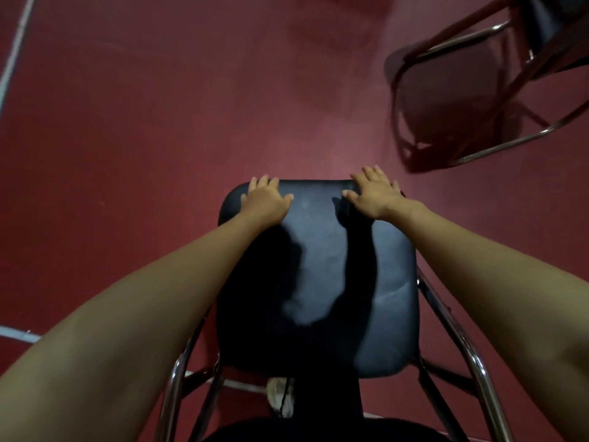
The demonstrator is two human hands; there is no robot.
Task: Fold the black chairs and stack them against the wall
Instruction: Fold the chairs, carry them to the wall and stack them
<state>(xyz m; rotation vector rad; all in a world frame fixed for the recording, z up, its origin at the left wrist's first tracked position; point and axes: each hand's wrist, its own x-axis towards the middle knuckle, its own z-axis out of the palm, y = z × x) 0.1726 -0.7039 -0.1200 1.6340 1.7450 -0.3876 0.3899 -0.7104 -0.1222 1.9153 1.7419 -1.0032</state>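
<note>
- Lower middle of the frame: black chair (pixel 318 282) seen from above, its padded seat facing up and unfolded, standing on the red floor (pixel 143 122).
- Chrome frame (pixel 478 358) of the same chair running down both sides of the seat towards the bottom edge, with dark cross-struts under the near edge of the seat.
- Left hand (pixel 264 200) resting palm-down on the far left corner of the seat, fingers (pixel 263 181) nearly straight and close together, tips reaching just past the far edge, thumb stretched out flat on the padding; nothing gripped.
- Right hand (pixel 373 193) resting palm-down on the far right corner of the seat, fingers (pixel 371 173) straight and fanned apart, tips at the far edge, thumb pointing inwards along the padding; nothing gripped.
- Both bare forearms coming in from the lower corners of the frame, casting two dark shadows down the seat.
- Upper right of the frame: second chair (pixel 452 87), blurred, dark seat and chrome tubing tilted in the view, well apart from the first chair.
- Upper left: white line (pixel 14 49) painted on the floor, slanting towards the left edge; another short stretch of white at the lower left.
- Bottom middle, below the near edge of the seat: pale shoe (pixel 279 398) on the floor between the frame tubes, dark clothing just beside it.
</note>
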